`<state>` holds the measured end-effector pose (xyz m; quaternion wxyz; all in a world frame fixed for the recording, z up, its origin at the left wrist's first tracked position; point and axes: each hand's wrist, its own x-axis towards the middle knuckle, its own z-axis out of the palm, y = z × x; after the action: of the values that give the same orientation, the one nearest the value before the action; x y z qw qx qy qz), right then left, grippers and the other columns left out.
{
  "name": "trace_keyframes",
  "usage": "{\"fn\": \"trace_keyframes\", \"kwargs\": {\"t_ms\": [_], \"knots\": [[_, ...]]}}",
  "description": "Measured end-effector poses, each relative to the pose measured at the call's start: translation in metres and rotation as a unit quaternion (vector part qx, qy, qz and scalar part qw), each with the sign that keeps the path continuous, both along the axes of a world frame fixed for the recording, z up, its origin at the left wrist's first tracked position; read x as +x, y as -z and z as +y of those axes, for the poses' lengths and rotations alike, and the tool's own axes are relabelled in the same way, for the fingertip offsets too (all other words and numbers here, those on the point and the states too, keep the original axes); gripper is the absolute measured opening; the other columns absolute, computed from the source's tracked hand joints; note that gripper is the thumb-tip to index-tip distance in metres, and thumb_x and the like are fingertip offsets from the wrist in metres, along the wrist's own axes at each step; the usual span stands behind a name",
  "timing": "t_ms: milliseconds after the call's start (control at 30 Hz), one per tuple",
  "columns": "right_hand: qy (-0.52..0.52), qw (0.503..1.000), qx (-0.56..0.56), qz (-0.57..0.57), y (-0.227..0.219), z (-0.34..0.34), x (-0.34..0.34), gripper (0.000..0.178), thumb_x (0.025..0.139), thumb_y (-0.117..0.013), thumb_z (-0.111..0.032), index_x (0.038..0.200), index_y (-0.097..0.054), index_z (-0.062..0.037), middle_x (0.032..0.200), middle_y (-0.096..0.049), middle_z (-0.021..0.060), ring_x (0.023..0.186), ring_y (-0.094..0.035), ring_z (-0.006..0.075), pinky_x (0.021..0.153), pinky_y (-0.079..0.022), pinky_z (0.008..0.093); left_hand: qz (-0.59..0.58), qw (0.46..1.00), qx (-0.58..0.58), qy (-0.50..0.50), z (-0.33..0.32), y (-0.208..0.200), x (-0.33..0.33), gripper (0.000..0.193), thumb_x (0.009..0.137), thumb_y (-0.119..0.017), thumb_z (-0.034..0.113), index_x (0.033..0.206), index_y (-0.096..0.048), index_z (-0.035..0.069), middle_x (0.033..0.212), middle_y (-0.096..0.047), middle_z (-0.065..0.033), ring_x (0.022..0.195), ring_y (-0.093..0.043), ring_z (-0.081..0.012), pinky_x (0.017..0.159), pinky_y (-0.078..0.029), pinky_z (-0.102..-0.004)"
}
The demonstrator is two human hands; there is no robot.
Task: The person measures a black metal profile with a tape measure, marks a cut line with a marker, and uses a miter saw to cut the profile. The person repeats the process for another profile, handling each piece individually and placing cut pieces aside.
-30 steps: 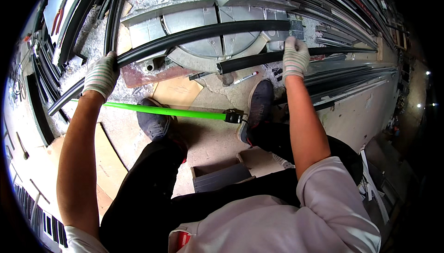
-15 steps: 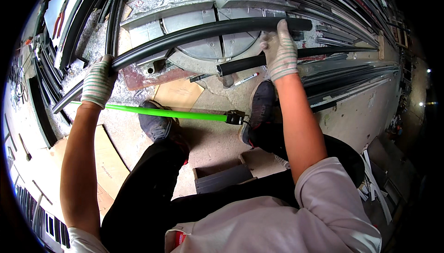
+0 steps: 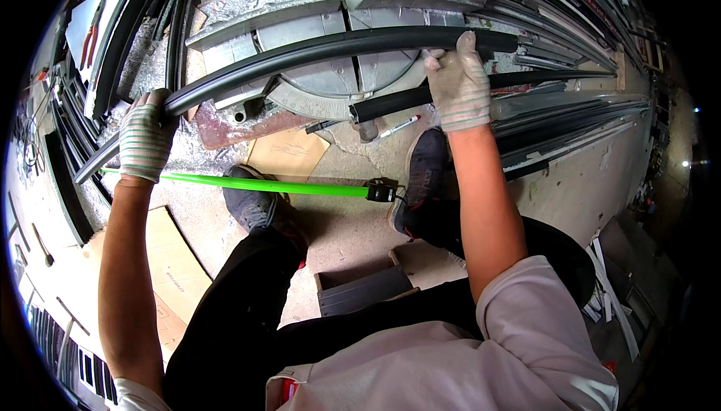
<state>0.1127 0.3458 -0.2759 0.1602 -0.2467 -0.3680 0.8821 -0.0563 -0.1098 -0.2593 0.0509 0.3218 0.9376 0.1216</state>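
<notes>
A long black profile strip (image 3: 360, 40) spans the view above a silver miter saw base (image 3: 315, 80), its left end lower and nearer me. My left hand (image 3: 145, 137), in a striped work glove, is closed round the strip near that end. Close to the strip's right end, my right hand (image 3: 458, 88), gloved too, holds it with the thumb up at the top edge and the fingers curled at the near side. A second black profile (image 3: 390, 104) lies below the strip, partly hidden behind my right hand.
A tape measure (image 3: 381, 191) lies near my shoes with its green blade (image 3: 293, 186) drawn out leftward. A marker (image 3: 399, 126) and cardboard (image 3: 289, 152) lie on the floor by the saw. Bundled profiles (image 3: 571, 122) fill the right; red-handled pliers (image 3: 92, 39) lie far left.
My left hand has shifted slightly left and nearer me with the strip's left end. The strip's right end shows a little farther right. Both hands still hold it.
</notes>
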Motion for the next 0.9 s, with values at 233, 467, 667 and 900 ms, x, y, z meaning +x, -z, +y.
{"fn": "trace_keyframes", "kwargs": {"t_ms": [233, 467, 667, 900], "knots": [[0.024, 0.998, -0.040, -0.050, 0.021, 0.012, -0.003, 0.032, 0.096, -0.075, -0.033, 0.116, -0.063, -0.0104, 0.102, -0.063, 0.0023, 0.079, -0.055, 0.0181, 0.067, -0.046, 0.0311, -0.211, 0.976, 0.044, -0.021, 0.010, 0.002, -0.003, 0.045, 0.088, -0.081, 0.031, 0.118, -0.067, 0.001, 0.101, -0.071, -0.0195, 0.093, -0.070, -0.0350, 0.084, -0.055, -0.0420], [0.008, 0.995, -0.064, -0.080, 0.037, 0.034, -0.016, 0.030, 0.095, -0.076, -0.032, 0.116, -0.064, -0.0133, 0.101, -0.063, 0.0029, 0.080, -0.057, 0.0204, 0.066, -0.046, 0.0311, -0.290, 0.954, 0.072, -0.037, 0.014, 0.016, -0.015, 0.039, 0.096, -0.075, 0.027, 0.120, -0.064, -0.003, 0.107, -0.070, -0.0209, 0.093, -0.068, -0.0327, 0.086, -0.053, -0.0402], [0.022, 0.989, -0.078, -0.122, 0.050, 0.047, -0.022, 0.034, 0.093, -0.078, -0.031, 0.116, -0.065, -0.0115, 0.105, -0.065, 0.0061, 0.081, -0.057, 0.0219, 0.068, -0.047, 0.0330, -0.319, 0.939, 0.106, -0.072, 0.029, 0.022, -0.018, 0.032, 0.098, -0.073, 0.020, 0.119, -0.065, -0.004, 0.103, -0.070, -0.0173, 0.091, -0.064, -0.0247, 0.087, -0.052, -0.0373], [-0.008, 0.995, -0.079, -0.061, 0.039, 0.049, -0.018, 0.036, 0.092, -0.079, -0.031, 0.118, -0.065, -0.0110, 0.103, -0.066, 0.0054, 0.078, -0.058, 0.0207, 0.068, -0.048, 0.0329, -0.322, 0.938, 0.116, -0.056, 0.023, 0.029, -0.018, 0.036, 0.097, -0.074, 0.023, 0.120, -0.064, -0.004, 0.102, -0.069, -0.0173, 0.091, -0.064, -0.0248, 0.087, -0.051, -0.0376]]}}
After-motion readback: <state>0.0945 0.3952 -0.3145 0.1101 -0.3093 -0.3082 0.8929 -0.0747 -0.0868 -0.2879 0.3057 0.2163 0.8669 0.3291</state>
